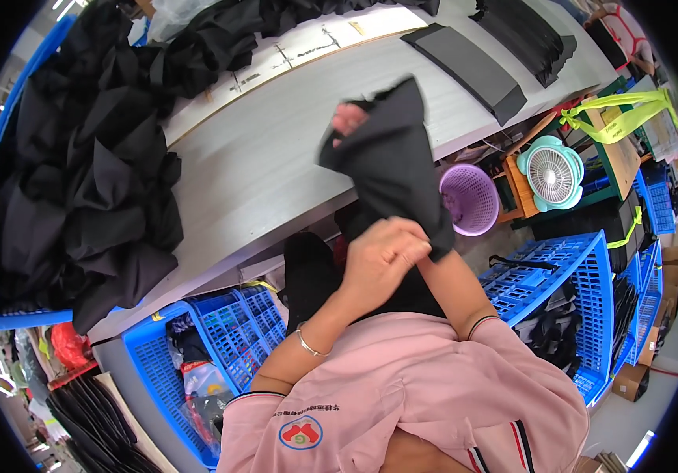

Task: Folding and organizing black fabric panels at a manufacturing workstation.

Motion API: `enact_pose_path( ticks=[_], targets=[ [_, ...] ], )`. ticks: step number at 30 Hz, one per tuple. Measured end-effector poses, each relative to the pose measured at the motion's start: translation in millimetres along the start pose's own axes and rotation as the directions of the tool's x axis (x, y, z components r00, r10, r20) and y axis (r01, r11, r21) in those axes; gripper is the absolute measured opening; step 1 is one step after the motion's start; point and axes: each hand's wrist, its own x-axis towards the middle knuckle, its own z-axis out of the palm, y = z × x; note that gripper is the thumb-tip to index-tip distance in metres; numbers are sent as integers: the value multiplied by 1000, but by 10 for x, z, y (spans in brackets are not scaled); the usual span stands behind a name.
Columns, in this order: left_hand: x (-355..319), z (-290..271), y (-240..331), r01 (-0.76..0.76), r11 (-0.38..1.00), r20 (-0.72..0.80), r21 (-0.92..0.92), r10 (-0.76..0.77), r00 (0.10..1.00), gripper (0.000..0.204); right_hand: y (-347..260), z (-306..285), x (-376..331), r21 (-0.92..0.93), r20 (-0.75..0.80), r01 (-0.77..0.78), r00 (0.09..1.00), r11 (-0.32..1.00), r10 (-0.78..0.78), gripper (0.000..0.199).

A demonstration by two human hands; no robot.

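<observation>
The left hand (385, 256) was closed at the near end of a black cloth piece (398, 165), its fingers bent against the hem beside the right forearm. That forearm ran up inside the cloth, which was shaped like a tube; only some bent fingers of the right hand (348, 121) showed at the far opening, so how far it was open, or whether it gripped anything inside, could not be told. The cloth was around the right arm, in front of the body, its far end over the table (268, 150).

The table's smooth grey top stretched beyond the hands and off to their left. Farther out along it lay a long white board (296, 59) with dark marks. Ahead and to the right of the hands were a flat dark stack (465, 67) and a black pile (524, 39). To their left, a heap of black fabric (91, 181) overflowed a blue tub (20, 321).

Right of the hands, below the tabletop, stood a purple basket (481, 193), then a turquoise fan (550, 175). Nearer the body, blue crates flanked the hands: one on the left (150, 363), others on the right (594, 276). Cardboard boxes (631, 382) stood farther right, and another person (627, 35) was partly visible at the far right.
</observation>
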Motion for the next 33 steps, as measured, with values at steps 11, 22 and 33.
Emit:
enact_pose_path(
  ticks=[11, 22, 33],
  targets=[
    [303, -384, -171, 106, 964, -420, 244, 6, 907, 23, -413, 477, -440, 70, -136, -54, 989, 996, 63, 43],
    [374, -247, -208, 137, 963, -652, 230, 48, 757, 27, -604, 181, -719, 1, -284, 28, 958, 1000, -26, 37],
    [68, 31, -195, -56, 984, -328, 168, 109, 938, 7, -456, 124, -461, -60, -261, 85, 960, 995, -98, 30]
  ],
)
